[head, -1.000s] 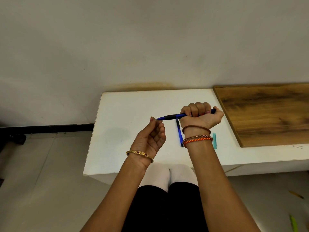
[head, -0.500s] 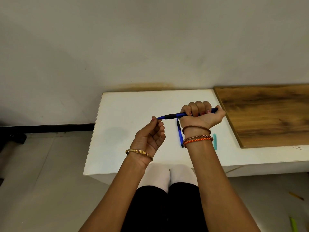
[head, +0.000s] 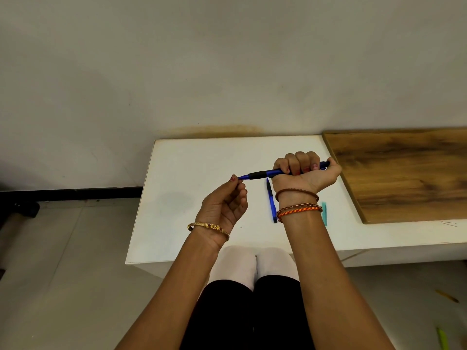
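Note:
My right hand (head: pixel 304 173) grips a blue pen (head: pixel 260 174) with a black grip section, held level above the white table (head: pixel 192 168). The pen's tip points left. My left hand (head: pixel 225 203) pinches that tip end between thumb and fingertips. A second blue pen (head: pixel 271 200) lies on the table below the held one, partly hidden behind my right wrist. A teal pen part (head: pixel 324 213) lies just right of that wrist.
A brown wooden board (head: pixel 404 173) covers the table's right part. The wall stands right behind the table. My knees sit under the table's front edge. A yellow pencil (head: pixel 447 296) and a green object (head: pixel 442 338) lie on the floor at the lower right.
The pen and both hands have shifted slightly; my left fingertips stay at the pen's tip end and my right hand keeps its grip.

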